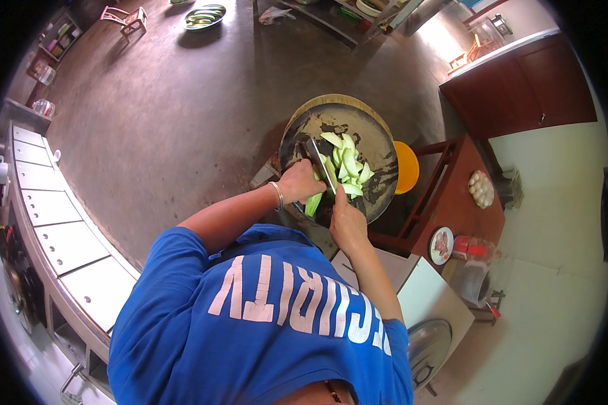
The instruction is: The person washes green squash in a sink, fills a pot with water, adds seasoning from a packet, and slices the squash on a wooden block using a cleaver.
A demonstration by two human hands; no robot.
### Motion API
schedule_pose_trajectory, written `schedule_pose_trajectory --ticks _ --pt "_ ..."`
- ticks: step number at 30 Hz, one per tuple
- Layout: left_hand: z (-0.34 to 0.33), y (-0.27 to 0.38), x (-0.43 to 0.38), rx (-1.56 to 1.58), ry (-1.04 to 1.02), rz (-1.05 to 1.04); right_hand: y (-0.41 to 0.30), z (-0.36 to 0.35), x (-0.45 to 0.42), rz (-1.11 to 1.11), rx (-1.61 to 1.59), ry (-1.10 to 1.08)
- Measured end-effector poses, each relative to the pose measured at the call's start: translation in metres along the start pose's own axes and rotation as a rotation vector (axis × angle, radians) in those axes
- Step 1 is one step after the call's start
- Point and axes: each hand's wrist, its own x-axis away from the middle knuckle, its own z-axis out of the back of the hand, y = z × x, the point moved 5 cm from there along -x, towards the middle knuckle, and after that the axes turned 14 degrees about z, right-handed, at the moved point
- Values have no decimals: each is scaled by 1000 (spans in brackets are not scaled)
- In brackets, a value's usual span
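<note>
My right hand (347, 223) grips the handle of a kitchen knife (323, 166). Its blade points away from me and stands on edge among the cut pieces. On the near left of a thick round wooden chopping block (377, 134), my left hand (301, 181) is closed over a pale green gourd-like vegetable (312, 202) beside the blade. The fingers and blade hide part of that vegetable. To the right of the knife lies a loose heap of pale green vegetable slices (349, 161). The block's surface has dark, wet-looking patches.
A yellow bucket (406, 168) stands just right of the block. Further right, a reddish-brown wooden table (466, 202) holds a bag of eggs (481, 189) and a plate of meat (441, 246). White-tiled counter runs (61, 210) along the left. A dish of long green vegetables (204, 17) rests on the floor ahead.
</note>
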Motion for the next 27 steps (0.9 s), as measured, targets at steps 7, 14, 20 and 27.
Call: schedule_pose_trajectory --ticks 7,14,20,27 --pt "-2 -5 0 -1 4 -43 14 -8 -11 -9 -36 -37" --pt "-4 -1 0 -27 -51 -48 28 8 -1 -46 -77 64" --pt "-5 5 4 -4 -59 -184 21 25 8 -99 -56 116" --pt "-11 -20 -21 -131 89 -136 28 17 15 -89 -102 89"
